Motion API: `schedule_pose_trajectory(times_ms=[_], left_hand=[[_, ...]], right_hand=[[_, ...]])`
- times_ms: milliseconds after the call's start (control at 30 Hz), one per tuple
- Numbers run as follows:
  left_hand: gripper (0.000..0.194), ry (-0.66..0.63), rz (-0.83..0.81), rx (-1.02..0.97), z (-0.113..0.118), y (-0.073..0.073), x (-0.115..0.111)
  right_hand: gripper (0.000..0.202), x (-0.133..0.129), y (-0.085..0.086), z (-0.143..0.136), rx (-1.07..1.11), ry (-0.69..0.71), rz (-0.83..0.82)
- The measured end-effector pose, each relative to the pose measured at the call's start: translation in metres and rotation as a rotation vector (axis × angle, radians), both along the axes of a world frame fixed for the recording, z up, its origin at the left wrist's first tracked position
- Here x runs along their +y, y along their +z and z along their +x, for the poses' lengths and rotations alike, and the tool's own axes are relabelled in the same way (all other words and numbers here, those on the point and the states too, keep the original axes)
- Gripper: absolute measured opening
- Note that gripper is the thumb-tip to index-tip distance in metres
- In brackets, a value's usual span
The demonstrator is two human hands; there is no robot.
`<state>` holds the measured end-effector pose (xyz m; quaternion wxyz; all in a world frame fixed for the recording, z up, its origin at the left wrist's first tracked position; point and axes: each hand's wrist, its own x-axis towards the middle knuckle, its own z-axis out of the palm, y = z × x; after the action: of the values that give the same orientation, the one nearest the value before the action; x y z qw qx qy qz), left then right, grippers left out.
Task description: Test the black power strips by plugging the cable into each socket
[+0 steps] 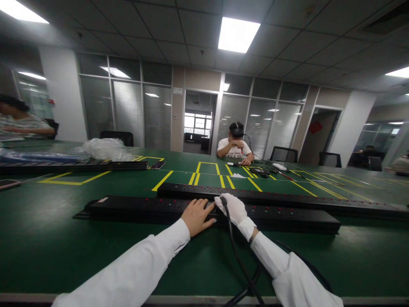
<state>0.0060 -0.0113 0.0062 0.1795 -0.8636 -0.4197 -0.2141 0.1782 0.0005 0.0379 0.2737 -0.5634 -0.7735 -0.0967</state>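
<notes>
A long black power strip [134,207] with small red dots along its top lies across the green table. My left hand [197,216], bare, rests on the middle of the strip with its fingers spread. Beside it my right hand [232,209], in a white glove, is closed around the plug end of a black cable [232,243], right at the strip's top. The plug's tip and the spot it meets are hidden by the fingers. From that hand the cable hangs down towards the table's front edge.
Behind lies a second long black strip [287,199]. Yellow tape [162,181] marks the green table [96,256]. Clear plastic wrap [105,149] and more strips [128,165] are at the left, with a phone [157,164]. A person [234,147] sits opposite, another at far left.
</notes>
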Motion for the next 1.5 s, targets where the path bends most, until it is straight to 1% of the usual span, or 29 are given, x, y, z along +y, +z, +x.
schedule_pose_trajectory(times_ms=[167,400,700,800,1000,1100,1200,1333,1500], left_hand=[[0.049,0.001,0.003,0.004,0.000,0.000,0.000],[0.044,0.007,-0.009,0.012,0.000,0.001,-0.001],[0.044,-0.002,-0.015,0.010,0.000,0.000,0.000],[0.044,0.005,-0.012,0.018,0.000,0.000,0.000],[0.049,0.012,-0.002,0.025,0.000,0.000,-0.001],[0.050,0.012,-0.001,0.024,0.000,0.001,-0.002],[0.049,0.009,-0.001,0.022,0.000,0.001,-0.002],[0.045,0.001,0.007,0.012,0.000,0.000,0.000],[0.045,0.002,0.007,0.007,0.000,-0.002,0.000]], right_hand=[[0.035,-0.001,-0.001,0.000,-0.001,-0.012,0.013],[0.031,-0.010,-0.001,-0.001,-0.034,0.043,0.120],[0.031,-0.011,-0.001,-0.001,-0.041,0.085,0.149],[0.031,-0.008,-0.003,-0.001,-0.039,0.069,0.125],[0.034,0.004,-0.005,0.001,-0.013,-0.001,-0.008],[0.035,0.005,-0.005,0.001,-0.003,-0.012,-0.022],[0.033,-0.001,-0.005,0.000,0.010,-0.015,0.022],[0.030,-0.009,-0.004,-0.001,0.005,0.049,0.127],[0.029,-0.011,-0.003,-0.001,-0.016,0.053,0.166]])
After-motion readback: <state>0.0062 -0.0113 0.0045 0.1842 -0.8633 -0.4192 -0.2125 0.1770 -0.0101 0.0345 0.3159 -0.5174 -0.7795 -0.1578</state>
